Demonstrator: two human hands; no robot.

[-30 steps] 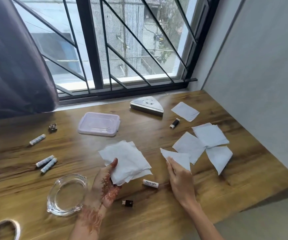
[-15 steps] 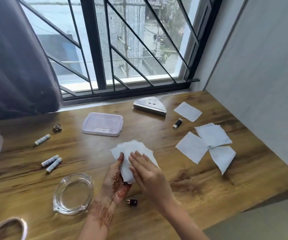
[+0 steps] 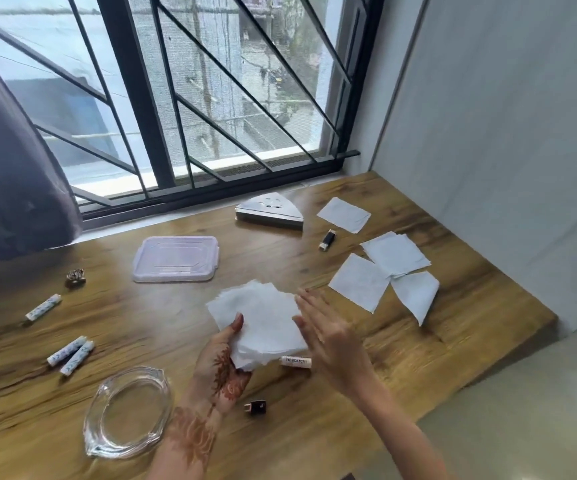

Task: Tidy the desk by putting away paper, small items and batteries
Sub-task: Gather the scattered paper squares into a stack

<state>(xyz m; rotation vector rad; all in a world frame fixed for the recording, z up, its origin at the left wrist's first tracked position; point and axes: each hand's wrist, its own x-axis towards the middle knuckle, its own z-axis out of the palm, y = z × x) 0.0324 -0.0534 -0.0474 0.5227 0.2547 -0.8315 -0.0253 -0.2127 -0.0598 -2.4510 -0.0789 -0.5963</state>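
My left hand (image 3: pixel 226 362) holds a stack of white paper squares (image 3: pixel 261 320) just above the wooden desk (image 3: pixel 349 403), thumb on top. My right hand (image 3: pixel 328 334) hovers at the stack's right edge, fingers apart and empty. Three loose paper squares (image 3: pixel 389 275) lie overlapped to the right, and a single one (image 3: pixel 344 214) sits farther back. White patterned batteries lie at the left: one (image 3: pixel 42 307) alone and a pair (image 3: pixel 71 355). A small white tube (image 3: pixel 296 362) rests under the stack's near corner.
A clear lid (image 3: pixel 176 259) and a metal wedge-shaped holder (image 3: pixel 269 212) lie near the window. A glass dish (image 3: pixel 127 410), a black plug adapter (image 3: pixel 256 407), a small black-and-white stick (image 3: pixel 327 239) and a ring (image 3: pixel 75 276) also sit on the desk. The wall bounds the right.
My right hand laid a loose square onto the stack held by my left hand, then drew back to the stack's right edge, uncovering the white tube again.
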